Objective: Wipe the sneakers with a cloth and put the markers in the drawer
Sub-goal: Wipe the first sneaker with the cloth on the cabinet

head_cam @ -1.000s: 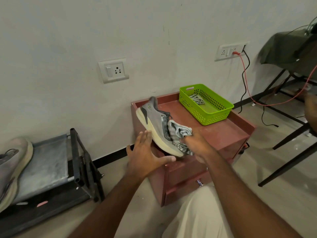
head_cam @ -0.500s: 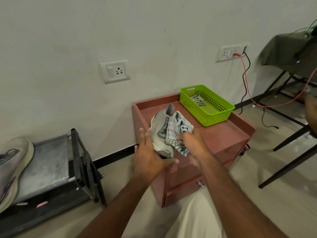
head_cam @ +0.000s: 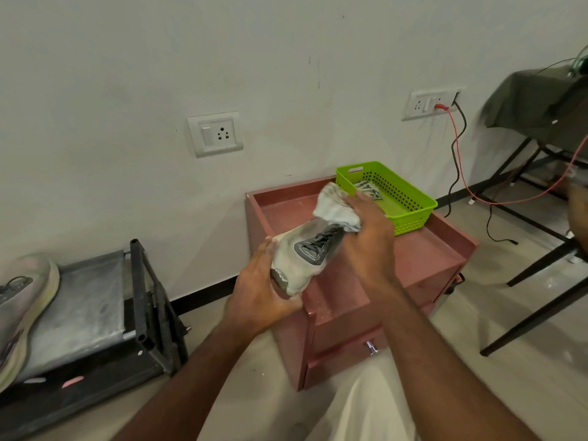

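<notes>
A grey sneaker with dark laces is held above the reddish-brown drawer cabinet, toe end toward me. My left hand grips its near end from the left and below. My right hand holds a crumpled pale cloth pressed against the sneaker's far, upper part. A second grey sneaker lies on the low black rack at the far left. The cabinet's drawers are closed; a small metal knob shows on the lower one. No markers are visible.
A bright green plastic basket with a folded patterned cloth inside stands on the cabinet's back right. Wall sockets, a red cable and black chair legs fill the right side. My light trousers are at the bottom.
The sneaker has been turned from lying on its side to pointing toe-first toward me. My right hand moved the cloth up toward the shoe's far end. My left hand shifted under the toe.
</notes>
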`<state>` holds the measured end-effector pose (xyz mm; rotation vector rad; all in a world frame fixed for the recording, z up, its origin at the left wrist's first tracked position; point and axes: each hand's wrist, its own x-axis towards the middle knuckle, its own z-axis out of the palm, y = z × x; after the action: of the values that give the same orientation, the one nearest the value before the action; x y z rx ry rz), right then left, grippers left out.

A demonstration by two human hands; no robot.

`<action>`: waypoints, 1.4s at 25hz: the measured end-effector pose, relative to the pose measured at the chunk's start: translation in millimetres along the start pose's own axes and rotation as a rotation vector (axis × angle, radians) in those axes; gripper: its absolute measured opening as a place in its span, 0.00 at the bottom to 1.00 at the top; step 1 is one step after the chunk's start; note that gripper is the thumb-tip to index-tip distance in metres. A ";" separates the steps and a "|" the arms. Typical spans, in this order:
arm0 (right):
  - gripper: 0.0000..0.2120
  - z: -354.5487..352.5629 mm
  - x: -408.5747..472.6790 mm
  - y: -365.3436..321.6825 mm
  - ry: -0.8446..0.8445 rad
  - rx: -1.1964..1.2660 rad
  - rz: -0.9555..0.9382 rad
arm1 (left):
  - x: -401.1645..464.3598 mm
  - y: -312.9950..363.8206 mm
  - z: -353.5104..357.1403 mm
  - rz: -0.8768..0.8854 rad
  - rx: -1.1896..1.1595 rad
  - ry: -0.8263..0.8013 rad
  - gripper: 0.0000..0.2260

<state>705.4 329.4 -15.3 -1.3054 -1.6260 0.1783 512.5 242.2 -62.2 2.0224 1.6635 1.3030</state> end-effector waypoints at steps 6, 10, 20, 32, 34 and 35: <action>0.13 40.2 23.6 -25.9 -0.629 -0.751 -0.185 | 0.7 -0.9 -1.3 -0.044 -0.104 -0.015 0.39; 0.08 45.8 8.6 -60.2 -0.713 -0.744 -0.378 | 1.8 -3.9 -0.7 -0.161 -0.159 -0.024 0.34; 0.20 36.5 -6.8 -30.6 -0.490 0.091 -0.039 | 0.9 -9.4 3.0 -0.187 -0.064 -0.099 0.45; 0.17 14.1 -23.3 -35.3 -0.427 0.602 0.081 | 1.3 -23.2 -14.9 -0.249 -0.200 -0.139 0.42; 0.26 24.4 -14.1 -22.7 -0.135 0.402 0.158 | 6.2 -22.6 -15.1 -0.229 -0.194 -0.147 0.42; 0.29 25.9 -15.7 -23.4 -0.240 0.380 0.045 | 7.8 -21.9 -14.8 -0.224 -0.190 -0.152 0.41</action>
<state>669.3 318.8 -22.3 -1.0561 -1.6607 0.6606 486.4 251.2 -63.9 1.7258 1.5793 1.1522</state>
